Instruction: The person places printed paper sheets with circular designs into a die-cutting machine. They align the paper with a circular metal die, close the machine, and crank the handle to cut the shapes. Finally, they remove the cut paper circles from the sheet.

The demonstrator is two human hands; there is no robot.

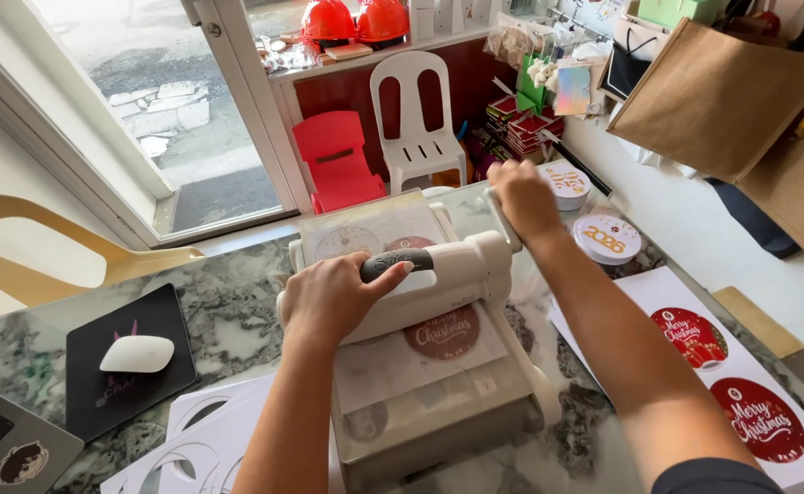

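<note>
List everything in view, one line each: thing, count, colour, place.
die-cutting machine: 1, white with grey handle, table centre
round red printed disc: 1, dark red, under the machine's clear plates
printed sheet: 1, white with two red circles, right
round white discs: 2, white, behind the machine on the right
computer mouse: 1, white, on black mouse pad
cut-out sheets: several, white, lower left
laptop: 1, grey, bottom-left corner
marble table: 1, grey-white
chairs: 2, white and red, by window
helmets: 2, red, on sill
left hand: on machine's handle
right hand: gripping the crank
</note>
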